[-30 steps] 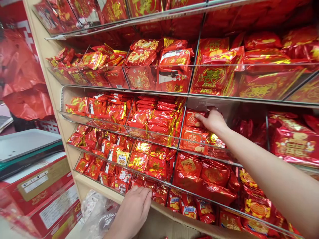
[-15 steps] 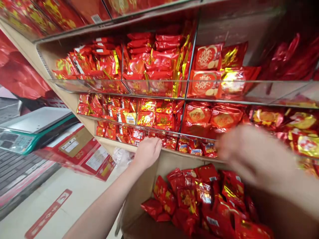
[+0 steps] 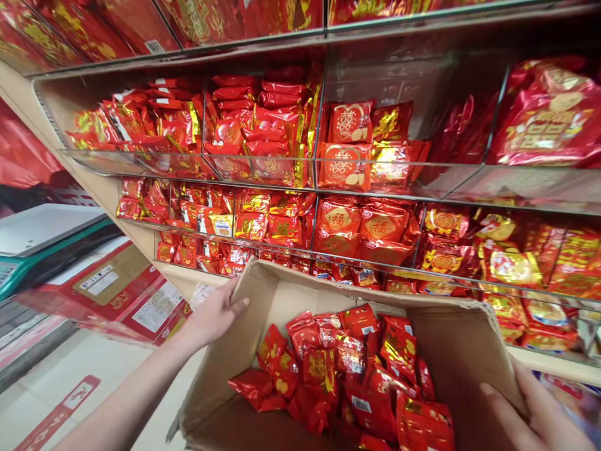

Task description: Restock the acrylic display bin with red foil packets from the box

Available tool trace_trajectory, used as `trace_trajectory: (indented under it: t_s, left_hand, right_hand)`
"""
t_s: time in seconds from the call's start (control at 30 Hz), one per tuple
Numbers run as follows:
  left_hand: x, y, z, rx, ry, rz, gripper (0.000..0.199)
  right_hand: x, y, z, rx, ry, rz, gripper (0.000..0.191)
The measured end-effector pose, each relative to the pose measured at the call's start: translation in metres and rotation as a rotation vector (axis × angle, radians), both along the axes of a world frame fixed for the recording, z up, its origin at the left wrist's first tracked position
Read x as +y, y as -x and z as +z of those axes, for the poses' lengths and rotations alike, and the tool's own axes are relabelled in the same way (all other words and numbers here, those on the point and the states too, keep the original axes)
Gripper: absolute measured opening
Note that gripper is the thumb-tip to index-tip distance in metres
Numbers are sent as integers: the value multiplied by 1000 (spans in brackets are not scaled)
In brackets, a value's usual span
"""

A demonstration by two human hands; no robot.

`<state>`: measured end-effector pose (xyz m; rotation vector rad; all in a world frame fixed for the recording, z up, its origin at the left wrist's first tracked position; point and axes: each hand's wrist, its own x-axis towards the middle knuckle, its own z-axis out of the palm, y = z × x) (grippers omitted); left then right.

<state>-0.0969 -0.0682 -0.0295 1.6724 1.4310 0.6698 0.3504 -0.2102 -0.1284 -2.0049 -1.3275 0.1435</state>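
A brown cardboard box (image 3: 464, 338) stands open below the shelves, with several red snack packets (image 3: 319, 369) heaped inside it. My left hand (image 3: 213, 316) grips the box's left wall near its far corner, its thumb over the rim and the other fingers partly hidden. At the box's right wall, my right hand (image 3: 526, 407) holds on with the thumb inside and the fingers around the outer side. The near side of the box lies out of view.
Shelves of red and gold packets (image 3: 342, 166) fill the view behind the box, with clear plastic front lips (image 3: 263, 164). To the left are a teal-edged scale (image 3: 51, 232) and a red carton (image 3: 136, 294). Tiled floor (image 3: 117, 357) shows at lower left.
My left hand has moved left and down, from the shelf edge to the box's left wall. My right hand has dropped from the shelf front onto the box's right wall. The view has shifted right.
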Motion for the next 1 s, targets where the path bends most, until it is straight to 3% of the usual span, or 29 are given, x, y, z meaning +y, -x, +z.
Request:
trace_trajectory:
  t_s: [0.13, 0.27, 0.4, 0.5, 0.6, 0.63, 0.7, 0.77, 0.87, 0.93, 1.0]
  left_hand:
    - [15, 4, 18, 94, -113, 100, 39]
    - [18, 8, 8, 214, -189, 161, 36]
    - [8, 5, -2, 232, -222, 126, 37]
    - [6, 3, -4, 275, -226, 132, 39]
    - [10, 3, -8, 355, -225, 176, 43]
    - [11, 3, -10, 374, -228, 181, 45]
    - [13, 2, -11, 407, -303, 189, 53]
    - [11, -2, -7, 444, -530, 195, 59]
    - [-3, -16, 1, 476, -944, 92, 55]
    - [-17, -30, 1, 431, -1015, -76, 53]
    - [-28, -45, -11, 382, -927, -246, 52]
  right_hand:
    - [3, 42, 13, 178, 48, 25, 62]
    - [4, 70, 11, 302, 36, 80, 65]
    - [3, 60, 12, 315, 89, 44, 63]
    - [5, 48, 20, 181, 78, 85, 59]
    - [7, 57, 28, -191, -97, 21, 60]
    - [9, 66, 29, -319, -173, 40, 58]
    - [18, 90, 28, -465, -215, 206, 45]
    - [37, 117, 23, -497, -18, 388, 36]
    - [76, 148, 14, -528, 479, 347, 50]
    - [98, 158, 8, -519, 686, 325, 57]
    - [113, 160, 2, -495, 732, 351, 53]
